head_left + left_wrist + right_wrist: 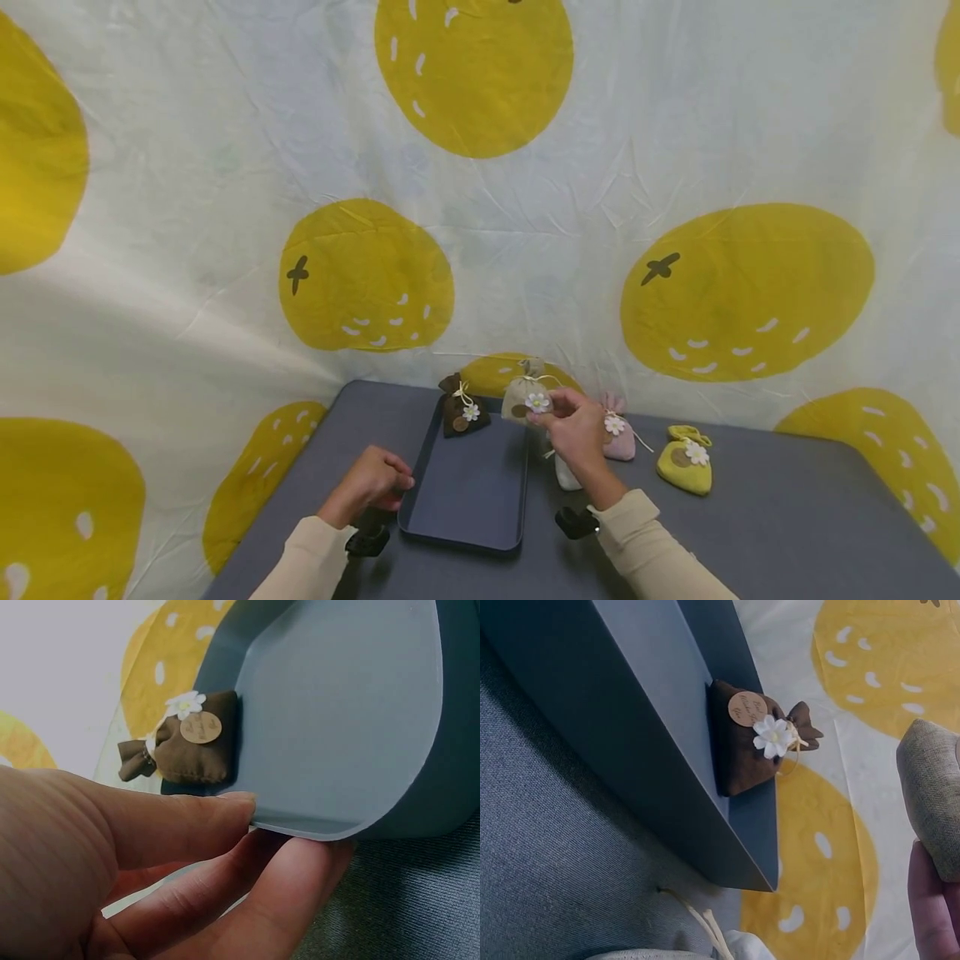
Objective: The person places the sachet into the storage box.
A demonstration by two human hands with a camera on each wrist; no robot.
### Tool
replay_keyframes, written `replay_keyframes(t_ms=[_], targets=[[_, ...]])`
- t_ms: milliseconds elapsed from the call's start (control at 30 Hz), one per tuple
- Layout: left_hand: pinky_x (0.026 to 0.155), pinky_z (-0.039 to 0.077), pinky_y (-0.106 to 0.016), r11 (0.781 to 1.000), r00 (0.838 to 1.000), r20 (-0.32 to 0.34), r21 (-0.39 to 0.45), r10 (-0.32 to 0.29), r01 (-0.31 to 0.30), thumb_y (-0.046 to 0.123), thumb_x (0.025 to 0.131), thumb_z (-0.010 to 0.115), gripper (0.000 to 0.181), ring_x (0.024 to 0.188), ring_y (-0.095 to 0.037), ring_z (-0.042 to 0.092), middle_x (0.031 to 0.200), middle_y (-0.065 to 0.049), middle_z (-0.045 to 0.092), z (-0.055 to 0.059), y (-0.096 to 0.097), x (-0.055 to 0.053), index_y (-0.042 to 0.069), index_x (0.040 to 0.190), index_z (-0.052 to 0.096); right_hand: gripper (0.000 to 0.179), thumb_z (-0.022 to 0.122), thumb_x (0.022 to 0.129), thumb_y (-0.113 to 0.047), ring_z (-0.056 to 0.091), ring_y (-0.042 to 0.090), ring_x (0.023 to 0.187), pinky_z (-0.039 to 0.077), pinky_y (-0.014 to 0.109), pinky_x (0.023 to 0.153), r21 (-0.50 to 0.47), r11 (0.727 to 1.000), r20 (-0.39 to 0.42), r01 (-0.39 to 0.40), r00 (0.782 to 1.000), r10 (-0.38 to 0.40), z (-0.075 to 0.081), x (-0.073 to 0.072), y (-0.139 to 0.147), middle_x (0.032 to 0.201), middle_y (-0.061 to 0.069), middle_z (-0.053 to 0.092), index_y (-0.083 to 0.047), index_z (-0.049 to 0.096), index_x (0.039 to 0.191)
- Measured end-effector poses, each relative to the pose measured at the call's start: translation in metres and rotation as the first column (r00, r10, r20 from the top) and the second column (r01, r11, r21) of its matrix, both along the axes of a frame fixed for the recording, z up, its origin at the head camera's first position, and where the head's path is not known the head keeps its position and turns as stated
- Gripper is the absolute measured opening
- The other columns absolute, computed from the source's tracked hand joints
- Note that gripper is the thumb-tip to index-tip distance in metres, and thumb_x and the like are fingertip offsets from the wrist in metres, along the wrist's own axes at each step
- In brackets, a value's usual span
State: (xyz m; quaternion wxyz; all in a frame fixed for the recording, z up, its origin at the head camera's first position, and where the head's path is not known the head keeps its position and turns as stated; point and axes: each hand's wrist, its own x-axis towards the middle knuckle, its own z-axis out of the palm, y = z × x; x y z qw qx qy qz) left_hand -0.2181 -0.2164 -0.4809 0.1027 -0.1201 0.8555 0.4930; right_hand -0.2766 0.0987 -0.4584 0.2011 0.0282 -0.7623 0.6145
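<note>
With thumb and fingers, my right hand (577, 435) holds a beige drawstring pouch (516, 398) in the air by its right side, over the far right corner of the tray. A white flower and a round tag decorate it; the right wrist view shows only part of the beige pouch (932, 796). My left hand (371, 481) pinches the left rim of the dark blue-grey tray (467, 500), thumb on the edge and fingers outside. Inside the tray's far left corner leans a brown pouch (456, 412) with a white flower, its tied neck over the rim.
Right of the tray, a white pouch (567, 475) lies partly hidden behind my right hand. Beyond it are a pink pouch (619, 444) and a yellow pouch (684, 477), all on the dark grey table (772, 508). A fruit-printed curtain (525, 250) hangs directly behind the table.
</note>
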Motion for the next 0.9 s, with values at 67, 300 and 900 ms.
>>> replay_keyframes(t_ms=[67, 300, 900], targets=[[0.057, 0.063, -0.035, 1.0, 1.0, -0.001, 0.002, -0.004, 0.004, -0.004, 0.086, 0.077, 0.014, 0.066, -0.02, 0.07, 0.092, -0.013, 0.073, 0.0, 0.0, 0.0, -0.006, 0.1, 0.075, 0.031, 0.091, 0.068, 0.007, 0.064, -0.003, 0.067, 0.051, 0.014, 0.061, 0.002, 1.0, -0.003, 0.008, 1.0, -0.008, -0.001, -0.001, -0.001, 0.089, 0.024, 0.078, 0.004, 0.078, 0.095], [0.058, 0.063, -0.035, 1.0, 1.0, -0.004, 0.007, -0.011, 0.011, -0.004, 0.087, 0.076, 0.013, 0.067, -0.02, 0.07, 0.092, -0.013, 0.074, 0.0, 0.0, 0.0, -0.006, 0.1, 0.075, 0.029, 0.092, 0.068, 0.005, 0.064, -0.001, 0.067, 0.051, 0.015, 0.061, 0.024, 0.999, -0.025, 0.037, 0.999, -0.037, -0.007, -0.007, -0.004, 0.084, 0.02, 0.078, 0.001, 0.079, 0.093], [0.057, 0.062, -0.034, 1.0, 1.0, -0.003, -0.015, -0.014, 0.014, -0.003, 0.088, 0.076, 0.012, 0.062, -0.018, 0.069, 0.091, -0.013, 0.074, 0.001, 0.0, 0.0, -0.006, 0.1, 0.076, 0.031, 0.093, 0.068, 0.001, 0.065, 0.008, 0.071, 0.052, 0.018, 0.064, 0.078, 0.994, -0.01, 0.076, 0.997, -0.076, -0.023, -0.016, -0.008, 0.085, 0.018, 0.077, 0.0, 0.078, 0.095]])
